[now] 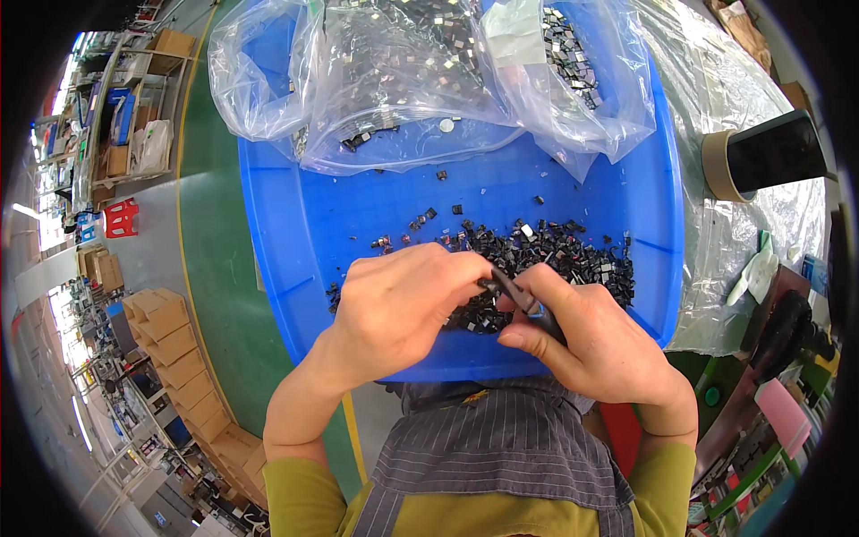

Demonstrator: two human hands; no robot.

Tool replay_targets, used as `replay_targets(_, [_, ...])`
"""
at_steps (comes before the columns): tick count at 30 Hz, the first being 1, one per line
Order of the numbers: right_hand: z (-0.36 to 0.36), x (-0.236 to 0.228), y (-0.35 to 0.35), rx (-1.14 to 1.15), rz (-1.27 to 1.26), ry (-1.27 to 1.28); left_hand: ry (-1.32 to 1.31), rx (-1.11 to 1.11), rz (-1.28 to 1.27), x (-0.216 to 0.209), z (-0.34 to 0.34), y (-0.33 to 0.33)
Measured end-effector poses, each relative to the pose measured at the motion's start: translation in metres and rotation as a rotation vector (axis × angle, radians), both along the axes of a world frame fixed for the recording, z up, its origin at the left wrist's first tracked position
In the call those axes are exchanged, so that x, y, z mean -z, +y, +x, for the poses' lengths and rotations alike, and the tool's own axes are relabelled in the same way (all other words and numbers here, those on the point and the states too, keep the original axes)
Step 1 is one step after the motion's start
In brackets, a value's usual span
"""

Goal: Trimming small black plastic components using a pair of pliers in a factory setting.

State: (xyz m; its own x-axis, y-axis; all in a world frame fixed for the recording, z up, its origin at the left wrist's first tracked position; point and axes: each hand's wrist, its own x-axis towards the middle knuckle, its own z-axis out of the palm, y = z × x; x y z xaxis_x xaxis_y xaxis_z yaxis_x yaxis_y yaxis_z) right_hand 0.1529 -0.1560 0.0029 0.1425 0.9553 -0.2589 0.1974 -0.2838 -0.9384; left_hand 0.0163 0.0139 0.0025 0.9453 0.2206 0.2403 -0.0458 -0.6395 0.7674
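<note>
The right hand (595,340) has its fingers closed around a dark hand tool (548,324), held above the blue tray (279,255). The left hand (394,300) has its fingertips pinched on a partly hidden black piece (487,285) beside the tool's tip.

No words, labels, numbers or signs can be read. A small yellow mark (480,396) is seen on the dark striped apron (501,452), but no letters can be made out in it. Any print on the small black pieces (573,273) in the blue tub (658,197) is too fine to be read.
</note>
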Motion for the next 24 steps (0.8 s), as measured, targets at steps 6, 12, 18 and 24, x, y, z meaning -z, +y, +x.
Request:
replay_targets(6, [0.003, -0.001, 0.001, -0.065, 0.010, 0.014, 0.141, 0.077, -0.266, -0.003, -0.003, 0.006])
replay_targets(12, [0.003, -0.001, 0.001, -0.090, -0.010, 0.011, 0.166, 0.093, -0.279, -0.002, -0.006, 0.010])
replay_targets(18, [0.004, -0.005, 0.002, -0.127, -0.075, -0.031, 0.184, 0.127, -0.277, -0.003, -0.005, 0.012])
replay_targets(24, [0.003, -0.004, 0.004, -0.157, -0.068, -0.134, 0.235, 0.110, -0.307, -0.007, -0.006, 0.013])
